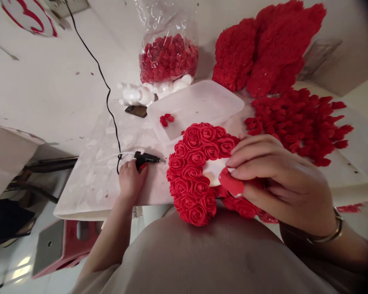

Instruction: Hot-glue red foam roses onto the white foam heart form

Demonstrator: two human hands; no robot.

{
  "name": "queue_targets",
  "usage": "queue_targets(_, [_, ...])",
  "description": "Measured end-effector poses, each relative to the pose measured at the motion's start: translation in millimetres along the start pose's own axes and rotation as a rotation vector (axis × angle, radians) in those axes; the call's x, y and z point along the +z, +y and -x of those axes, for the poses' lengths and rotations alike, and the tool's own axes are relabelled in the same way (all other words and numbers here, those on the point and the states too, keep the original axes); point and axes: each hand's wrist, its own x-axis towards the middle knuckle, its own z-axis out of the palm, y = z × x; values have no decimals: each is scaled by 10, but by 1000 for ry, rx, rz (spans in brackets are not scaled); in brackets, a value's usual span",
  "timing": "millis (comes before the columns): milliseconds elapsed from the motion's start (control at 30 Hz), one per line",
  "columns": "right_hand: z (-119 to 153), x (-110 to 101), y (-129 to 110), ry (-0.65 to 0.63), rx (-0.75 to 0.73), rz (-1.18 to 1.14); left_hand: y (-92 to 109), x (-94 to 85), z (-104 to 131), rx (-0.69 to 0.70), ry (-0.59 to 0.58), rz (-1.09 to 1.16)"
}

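A rounded form covered in red foam roses (191, 173) rests at the table's front edge, against my body. Its white base (214, 170) shows through a bare patch. Over that patch, my right hand (279, 179) pinches a loose red foam rose (231, 183) between thumb and fingers, side-on to me. On the left, my left hand (131, 181) is closed around the handle of a black hot glue gun (147, 158), which lies low over the table. The gun's nozzle points right, toward the rose-covered form and a little apart from it.
Behind the form stands a translucent plastic tray (199, 96) holding a few roses. A bag of red roses (168, 57), white foam shapes (141, 94) and a phone (136, 111) lie farther back. Loose roses (294, 122) and finished-looking red forms (272, 45) fill the right. A black cord (106, 85) runs leftward.
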Motion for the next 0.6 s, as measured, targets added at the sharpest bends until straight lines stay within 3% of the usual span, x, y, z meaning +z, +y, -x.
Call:
queue_targets(133, [-72,78,24,26,-8,6,1,-47,27,47,23,13])
queue_targets(267, [-168,135,50,44,53,-8,176,-386,281,149,197,110])
queue_targets(367, [-241,150,62,57,126,-10,413,-643,528,589,487,357])
queue_targets(467, [-311,162,87,64,189,-15,660,-739,635,986,618,449])
queue_targets(533, [-352,175,114,69,197,-23,794,-735,616,1075,603,453])
queue_targets(600, [-384,185,134,85,183,-32,894,-719,563,1073,588,445])
